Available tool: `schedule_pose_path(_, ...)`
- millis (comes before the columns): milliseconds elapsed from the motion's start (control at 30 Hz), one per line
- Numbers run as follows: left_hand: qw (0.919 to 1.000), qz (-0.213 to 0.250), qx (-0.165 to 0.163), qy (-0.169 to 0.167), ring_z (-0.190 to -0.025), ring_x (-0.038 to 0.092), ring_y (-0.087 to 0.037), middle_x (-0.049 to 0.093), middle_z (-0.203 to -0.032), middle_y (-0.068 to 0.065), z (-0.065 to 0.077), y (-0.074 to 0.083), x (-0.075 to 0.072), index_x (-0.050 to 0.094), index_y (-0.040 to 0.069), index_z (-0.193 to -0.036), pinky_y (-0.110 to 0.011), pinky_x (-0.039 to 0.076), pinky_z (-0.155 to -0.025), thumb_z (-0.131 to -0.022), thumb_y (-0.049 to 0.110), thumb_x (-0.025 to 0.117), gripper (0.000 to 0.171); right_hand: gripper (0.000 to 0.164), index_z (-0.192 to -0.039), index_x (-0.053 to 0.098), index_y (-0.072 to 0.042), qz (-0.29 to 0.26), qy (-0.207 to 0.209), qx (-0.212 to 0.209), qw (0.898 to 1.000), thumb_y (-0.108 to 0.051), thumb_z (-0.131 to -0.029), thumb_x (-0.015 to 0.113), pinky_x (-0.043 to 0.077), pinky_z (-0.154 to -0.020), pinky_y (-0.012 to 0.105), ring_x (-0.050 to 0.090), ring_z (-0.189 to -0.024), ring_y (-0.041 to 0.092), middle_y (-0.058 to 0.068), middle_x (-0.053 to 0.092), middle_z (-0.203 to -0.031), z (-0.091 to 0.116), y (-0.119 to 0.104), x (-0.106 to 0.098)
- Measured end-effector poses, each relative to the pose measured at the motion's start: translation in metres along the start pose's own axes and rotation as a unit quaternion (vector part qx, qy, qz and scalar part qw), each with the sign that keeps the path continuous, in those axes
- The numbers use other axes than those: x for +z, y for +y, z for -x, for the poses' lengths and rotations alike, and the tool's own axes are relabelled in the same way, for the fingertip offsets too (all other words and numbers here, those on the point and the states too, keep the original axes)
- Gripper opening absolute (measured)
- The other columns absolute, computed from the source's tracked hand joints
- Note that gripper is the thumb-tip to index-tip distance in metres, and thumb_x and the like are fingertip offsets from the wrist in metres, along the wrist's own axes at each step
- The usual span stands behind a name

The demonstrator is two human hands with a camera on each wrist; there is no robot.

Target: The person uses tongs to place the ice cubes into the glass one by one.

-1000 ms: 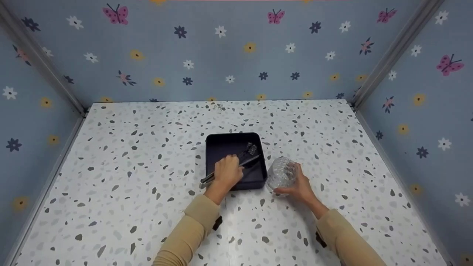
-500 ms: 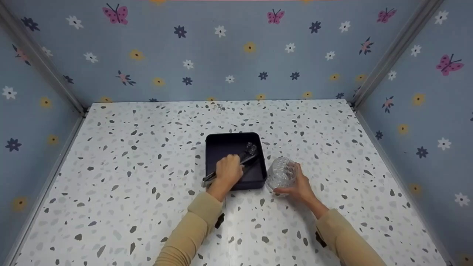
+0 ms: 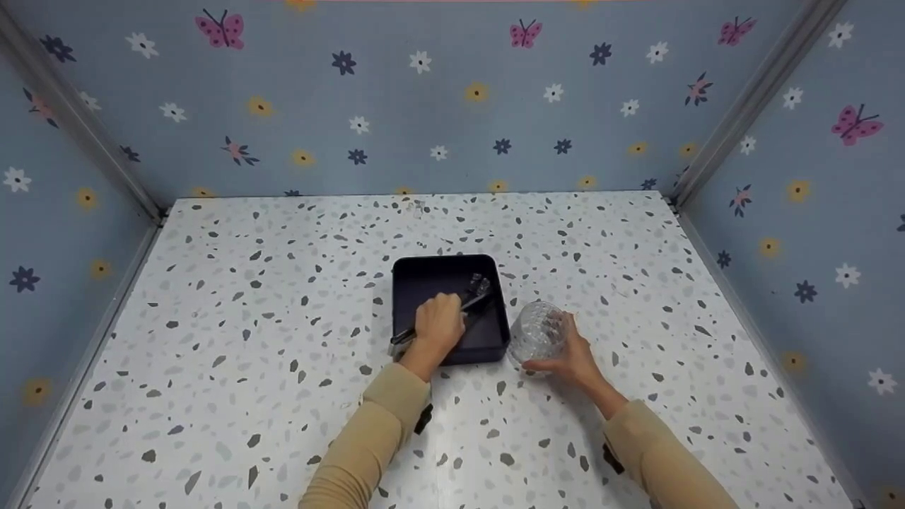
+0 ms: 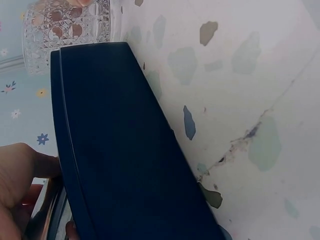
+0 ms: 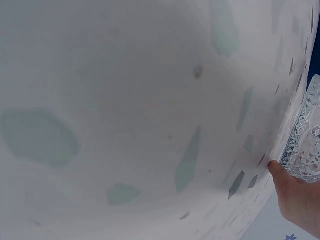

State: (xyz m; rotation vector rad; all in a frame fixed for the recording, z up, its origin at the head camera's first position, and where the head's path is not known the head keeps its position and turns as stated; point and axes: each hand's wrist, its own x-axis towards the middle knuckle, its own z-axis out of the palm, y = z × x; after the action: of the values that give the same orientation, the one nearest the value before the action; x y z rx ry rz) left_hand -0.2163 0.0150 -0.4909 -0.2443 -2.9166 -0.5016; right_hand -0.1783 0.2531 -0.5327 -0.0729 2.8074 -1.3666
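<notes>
My left hand point(image 3: 440, 325) grips a pair of tongs point(image 3: 472, 303) slanting over the dark square tray point(image 3: 431, 276). The tips lie at small clear cube-like pieces point(image 3: 481, 284) near the tray's right side. From the left wrist, the tray's outer wall point(image 4: 120, 140) hides most of the tongs; part of my left hand point(image 4: 17, 175) shows beside them. Just right of the tray, my right hand point(image 3: 576, 353) holds a clear cut-glass tumbler point(image 3: 534, 331), fingers and thumb around its side. Thumb and patterned glass point(image 5: 305, 145) also appear at the right wrist view's edge.
Everything sits on a white, grey-speckled tabletop point(image 3: 247, 367). Blue panels with flowers and butterflies rise behind point(image 3: 452, 106) and on both sides. In the left wrist view, a dark crack-like mark point(image 4: 250, 132) runs across the table surface.
My left hand has shifted slightly right, and the tongs' far arm has swung closer to the clear pieces. The right hand, tumbler and tray stay where they were.
</notes>
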Motion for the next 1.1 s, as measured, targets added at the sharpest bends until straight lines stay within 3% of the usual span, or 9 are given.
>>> schedule_pose_path(400, 0.9993, -0.005, 0.018, 0.033, -0.054, 0.058, -0.028, 0.06, -0.064, -0.013, -0.0044, -0.0005, 0.002, 0.061, 0.004, -0.064, -0.037, 0.046, -0.047, -0.078, 0.004, 0.058, 0.014, 0.096, -0.125, 0.032, -0.007, -0.016, -0.001, -0.018, 1.0, -0.025, -0.049, 0.087, 0.032, -0.093, 0.045, 0.041, -0.116, 0.033, 0.02, 0.045, -0.124, -0.0007, -0.0013, 0.0007)
schedule_pose_path(700, 0.9995, -0.007, 0.018, 0.023, -0.059, 0.059, -0.029, 0.061, -0.069, -0.012, -0.0053, -0.0014, 0.0028, 0.064, 0.004, -0.072, -0.038, 0.048, -0.052, -0.08, 0.009, 0.061, 0.01, 0.098, -0.125, 0.032, -0.006, 0.0, 0.006, -0.016, 1.0, -0.027, -0.047, 0.087, 0.032, -0.094, 0.045, 0.042, -0.114, 0.035, 0.022, 0.046, -0.123, -0.0002, -0.001, 0.0013)
schedule_pose_path(1100, 0.9997, -0.008, 0.016, 0.015, -0.058, 0.059, -0.027, 0.06, -0.065, -0.01, -0.0069, -0.0008, 0.0013, 0.062, 0.005, -0.064, -0.037, 0.048, -0.052, -0.078, 0.002, 0.059, 0.014, 0.099, -0.125, 0.032, -0.007, 0.0, 0.006, -0.009, 1.0, -0.027, -0.046, 0.088, 0.033, -0.093, 0.046, 0.043, -0.112, 0.036, 0.022, 0.046, -0.122, -0.0012, 0.0005, 0.0016)
